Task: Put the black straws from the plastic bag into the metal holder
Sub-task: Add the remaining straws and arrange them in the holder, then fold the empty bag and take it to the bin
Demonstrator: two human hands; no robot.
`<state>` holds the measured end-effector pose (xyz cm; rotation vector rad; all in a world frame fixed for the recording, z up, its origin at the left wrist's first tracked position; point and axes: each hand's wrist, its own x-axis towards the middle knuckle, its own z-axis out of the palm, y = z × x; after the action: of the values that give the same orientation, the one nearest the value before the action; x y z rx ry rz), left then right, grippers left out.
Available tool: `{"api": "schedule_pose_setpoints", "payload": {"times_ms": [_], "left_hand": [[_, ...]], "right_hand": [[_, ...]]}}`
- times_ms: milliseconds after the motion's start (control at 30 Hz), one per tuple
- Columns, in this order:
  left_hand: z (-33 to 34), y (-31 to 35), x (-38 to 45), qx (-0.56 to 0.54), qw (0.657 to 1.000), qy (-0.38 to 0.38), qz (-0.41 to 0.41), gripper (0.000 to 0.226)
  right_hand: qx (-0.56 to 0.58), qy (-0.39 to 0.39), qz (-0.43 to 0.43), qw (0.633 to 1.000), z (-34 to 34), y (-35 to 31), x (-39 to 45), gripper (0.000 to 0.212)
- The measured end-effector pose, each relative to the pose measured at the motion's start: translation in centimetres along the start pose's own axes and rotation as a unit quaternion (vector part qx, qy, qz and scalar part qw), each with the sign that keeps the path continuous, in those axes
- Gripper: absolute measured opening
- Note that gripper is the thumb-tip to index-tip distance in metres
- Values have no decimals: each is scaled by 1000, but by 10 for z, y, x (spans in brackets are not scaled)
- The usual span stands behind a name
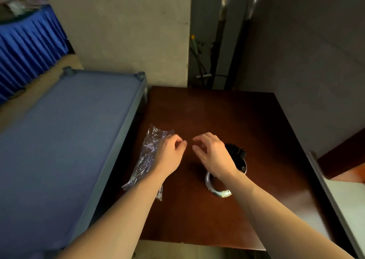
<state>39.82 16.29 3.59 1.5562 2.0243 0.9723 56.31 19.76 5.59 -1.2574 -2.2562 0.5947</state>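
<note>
Clearly, much of the metal holder [216, 189] is hidden — the right forearm crosses over its mouth, so only the shiny near rim and a sliver of the far wall show. It stands on the dark wooden bench [227, 116], right of the middle and nearer the front edge than the back. A bunch of black straws [236, 150] sticks out of it, leaning toward the back right corner; the straws are packed too tightly and too dark to count, and their lower ends are lost behind the wrist.

One clear plastic bag [147, 158] lies flat and crumpled along the left edge of the bench, its long side running front to back. The left forearm covers its near end and the left hand [169, 154] covers part of its right side. Whether any straws remain inside cannot be made out — the wrinkled film shows only glints and dark streaks.

Two bare hands are in view. The left hand hovers over the bag's right side with fingers curled loosely inward, closed on nothing visible. The right hand [213, 156] hangs above the holder, thumb and fingers bent but apart, gripping nothing. The fingertips of the two hands are near each other, not touching.

A blue-topped cart stands just beside the left edge.
</note>
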Motion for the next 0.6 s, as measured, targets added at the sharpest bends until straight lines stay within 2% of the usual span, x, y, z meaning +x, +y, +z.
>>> {"api": "schedule_pose_setpoints", "payload": {"times_ms": [133,300,433,600], "left_hand": [[-21,-46,-9,0,997,6,-71,15],[-35,-97,-11,3,986,18,-165,14],[-37,-133,-10,5,973,16,-230,21],[-34,-158,-7,0,957,-27,-290,44]], "right_hand": [[36,-38,11,999,24,-15,7,30],[61,-91,81,991,56,-22,11,36],[87,-144,159,973,89,-20,8,43],[114,-149,241,952,126,-16,-1,41]]}}
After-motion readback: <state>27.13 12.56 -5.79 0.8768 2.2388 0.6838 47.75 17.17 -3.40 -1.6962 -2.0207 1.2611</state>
